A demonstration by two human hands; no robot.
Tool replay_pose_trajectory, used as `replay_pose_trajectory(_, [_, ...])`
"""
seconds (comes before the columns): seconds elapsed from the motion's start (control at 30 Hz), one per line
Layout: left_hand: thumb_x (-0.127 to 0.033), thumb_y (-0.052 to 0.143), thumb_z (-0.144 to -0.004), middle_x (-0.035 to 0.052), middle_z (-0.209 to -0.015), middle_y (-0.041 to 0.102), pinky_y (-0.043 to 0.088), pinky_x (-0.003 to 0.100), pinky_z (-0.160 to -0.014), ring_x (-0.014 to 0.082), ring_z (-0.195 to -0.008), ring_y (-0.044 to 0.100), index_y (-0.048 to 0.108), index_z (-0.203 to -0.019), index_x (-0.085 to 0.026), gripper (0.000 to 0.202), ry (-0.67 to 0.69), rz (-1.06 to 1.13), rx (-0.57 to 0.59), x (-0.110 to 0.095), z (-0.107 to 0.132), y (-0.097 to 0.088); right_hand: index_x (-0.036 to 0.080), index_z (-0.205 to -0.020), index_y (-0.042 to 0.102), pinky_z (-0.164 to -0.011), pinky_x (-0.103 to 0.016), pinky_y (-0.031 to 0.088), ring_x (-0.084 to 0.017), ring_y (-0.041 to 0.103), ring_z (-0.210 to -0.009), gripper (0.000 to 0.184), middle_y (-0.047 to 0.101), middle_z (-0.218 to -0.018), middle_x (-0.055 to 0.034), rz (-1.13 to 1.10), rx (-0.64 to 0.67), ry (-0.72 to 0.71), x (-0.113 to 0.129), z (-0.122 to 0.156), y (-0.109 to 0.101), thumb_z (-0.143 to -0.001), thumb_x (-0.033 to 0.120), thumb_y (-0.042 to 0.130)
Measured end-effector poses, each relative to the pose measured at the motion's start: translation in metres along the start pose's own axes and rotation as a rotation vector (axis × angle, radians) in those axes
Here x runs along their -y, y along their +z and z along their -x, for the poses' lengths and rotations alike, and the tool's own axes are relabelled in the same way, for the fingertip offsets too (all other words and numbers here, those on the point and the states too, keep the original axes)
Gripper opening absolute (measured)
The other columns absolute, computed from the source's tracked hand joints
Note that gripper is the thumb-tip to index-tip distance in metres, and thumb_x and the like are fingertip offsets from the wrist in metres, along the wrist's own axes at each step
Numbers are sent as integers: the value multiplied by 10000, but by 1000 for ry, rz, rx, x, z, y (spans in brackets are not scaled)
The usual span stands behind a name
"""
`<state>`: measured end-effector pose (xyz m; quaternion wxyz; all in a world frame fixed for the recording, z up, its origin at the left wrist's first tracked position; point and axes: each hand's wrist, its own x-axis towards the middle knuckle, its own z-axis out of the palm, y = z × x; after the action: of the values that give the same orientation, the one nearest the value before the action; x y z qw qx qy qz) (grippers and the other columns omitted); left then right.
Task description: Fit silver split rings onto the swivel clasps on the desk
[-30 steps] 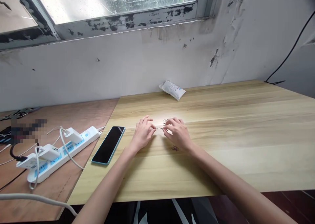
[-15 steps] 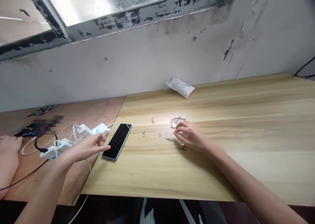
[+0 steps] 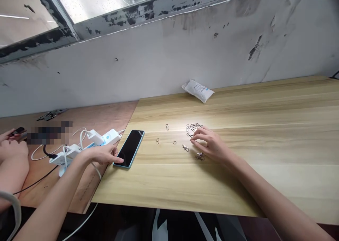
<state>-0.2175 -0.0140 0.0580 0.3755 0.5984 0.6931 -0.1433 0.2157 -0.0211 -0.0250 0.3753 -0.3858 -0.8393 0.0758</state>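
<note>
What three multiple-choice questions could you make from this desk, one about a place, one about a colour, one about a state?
1. Where is the white packet?
A) on the floor
B) at the back of the table, by the wall
C) on a shelf

2. What colour is the edge of the phone?
A) red
B) orange
C) light blue

3. How does the phone lie?
A) on its side
B) flat, screen up
C) face down

Answers:
1 B: it lies where the tabletop meets the wall.
2 C: a light blue rim runs round the dark screen.
3 B: the dark screen faces up, with the left hand touching the phone.
</note>
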Motion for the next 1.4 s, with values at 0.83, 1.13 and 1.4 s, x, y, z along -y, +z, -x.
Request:
replay_pose_trajectory(0.83, [-586, 526, -830, 43, -1022, 672, 446, 307, -798, 242, -950, 605, 631, -973, -219, 408, 395, -205, -557, -59, 4, -1, 209, -804, 698, -706, -340, 471, -194, 569, -793, 201, 656, -804, -55, -12, 98, 31, -6, -8, 5, -932, 266, 554])
replay_pose_trajectory(1.13, [-353, 587, -873, 96, -1045, 665, 465, 342, -825, 245, -963, 620, 649, -1125, -177, 314, 583, -344, -774, -159, -71, 50, 200, -791, 679, -718, -345, 455, -199, 563, -794, 219, 657, -806, -60, -47, 43, 76, -7, -5, 6, -939, 290, 545])
replay_pose_trajectory(1.4, [-182, 532, -910, 70, -914, 675, 455, 318, -763, 227, -916, 589, 701, -827, -194, 189, 765, -422, -736, -163, -87, 50, 196, -785, 675, -736, -348, 431, -199, 546, -782, 215, 649, -778, -58, -73, 80, 96, -2, -8, 3, -933, 278, 543])
